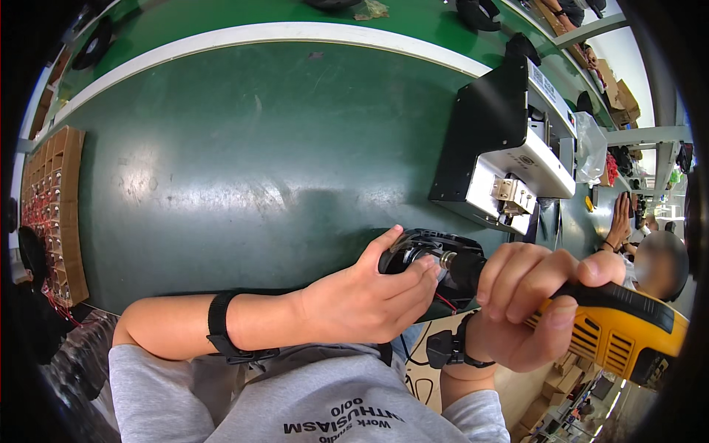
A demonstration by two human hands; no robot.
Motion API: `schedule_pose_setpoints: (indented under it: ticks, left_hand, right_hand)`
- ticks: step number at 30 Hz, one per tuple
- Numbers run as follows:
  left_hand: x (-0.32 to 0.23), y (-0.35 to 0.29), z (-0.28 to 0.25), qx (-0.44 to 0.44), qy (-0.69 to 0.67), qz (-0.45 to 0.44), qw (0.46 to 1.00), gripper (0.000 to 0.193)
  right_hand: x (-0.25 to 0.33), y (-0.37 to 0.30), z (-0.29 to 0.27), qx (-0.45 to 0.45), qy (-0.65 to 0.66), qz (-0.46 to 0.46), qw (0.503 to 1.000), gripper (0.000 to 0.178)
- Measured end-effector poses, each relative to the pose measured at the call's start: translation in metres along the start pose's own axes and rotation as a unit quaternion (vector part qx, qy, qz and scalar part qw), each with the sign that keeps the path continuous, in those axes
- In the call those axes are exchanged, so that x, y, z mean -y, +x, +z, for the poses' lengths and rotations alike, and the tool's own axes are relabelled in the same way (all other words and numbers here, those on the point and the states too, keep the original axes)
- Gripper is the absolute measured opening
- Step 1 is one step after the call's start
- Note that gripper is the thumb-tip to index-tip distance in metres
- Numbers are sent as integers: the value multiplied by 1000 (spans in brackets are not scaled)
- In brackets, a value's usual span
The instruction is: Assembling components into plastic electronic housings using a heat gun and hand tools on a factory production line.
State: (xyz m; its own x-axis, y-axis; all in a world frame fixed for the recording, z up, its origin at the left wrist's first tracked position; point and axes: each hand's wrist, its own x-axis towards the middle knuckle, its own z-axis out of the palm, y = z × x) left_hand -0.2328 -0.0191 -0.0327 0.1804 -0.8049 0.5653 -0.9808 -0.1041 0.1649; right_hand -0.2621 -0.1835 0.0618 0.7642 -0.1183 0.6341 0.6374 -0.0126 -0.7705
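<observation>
My right hand (528, 299) is closed around the front of a yellow and black power drill (617, 332). Its dark chuck and metal tip (458, 267) point left, into a black plastic housing (432, 238) at the table's near edge. My left hand (388, 292) grips that housing, with its fingertips right beside the drill's tip. A short red wire (445, 301) shows under the housing. The exact spot where the tip meets the housing is partly covered by my left fingers.
A black and silver benchtop machine (509, 148) stands on the green table (244, 170), behind the drill. At the far left is a divided cardboard box (55, 214) with small red-wired parts. Black curved parts (478, 13) lie beyond a white rail. Another person's hand (619, 221) rests at the right.
</observation>
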Motion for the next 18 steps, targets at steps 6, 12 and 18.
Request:
schedule_pose_setpoints:
  ticks: [6,12,18]
  left_hand:
    - [0,1,0,1,-3,0,1000,23]
    - [0,1,-1,5,-1,1,1000,22]
    - [-1,1,0,3,3,-2,1000,22]
  right_hand:
    - [1,0,1,4,-12,1,1000,26]
    - [2,1,-1,16,-12,3,1000,26]
    - [2,1,-1,14,-19,3,1000,26]
